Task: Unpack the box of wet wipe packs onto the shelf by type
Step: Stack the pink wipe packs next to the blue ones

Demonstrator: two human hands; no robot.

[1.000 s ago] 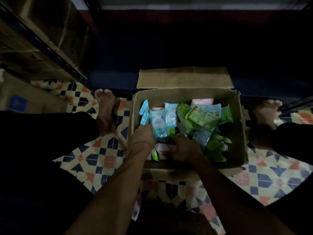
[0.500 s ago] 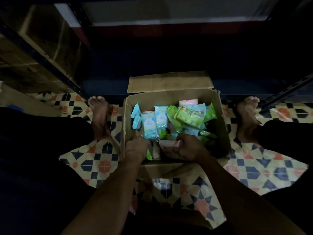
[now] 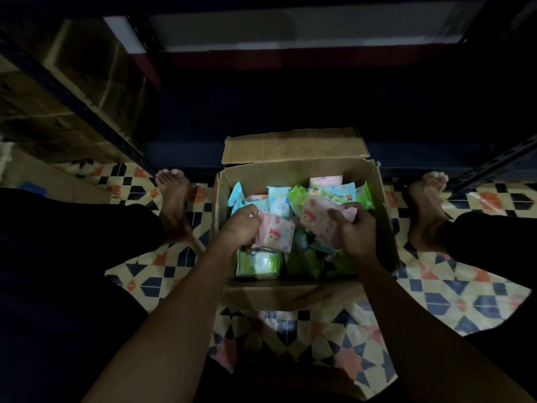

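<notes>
Presently a pink pack is gripped by the left hand and another pink pack by the right hand, both just above the box at twelve o'clock. Such pouches are judged light, soft and slippery; a flat-faced hold across the middle is advised.

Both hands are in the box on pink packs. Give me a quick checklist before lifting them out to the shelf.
1. Left hand grips a pink pack: ok.
2. Right hand grips a second pink pack: ok.
3. Both held packs look the same type: ok by colour, print too dim to confirm.
4. Packs clear of the cardboard box: not ok, both hang low over the contents.
5. No blue packs or green packs caught in either grip: cannot tell.
6. Free space on the dark shelf: cannot tell.
</notes>
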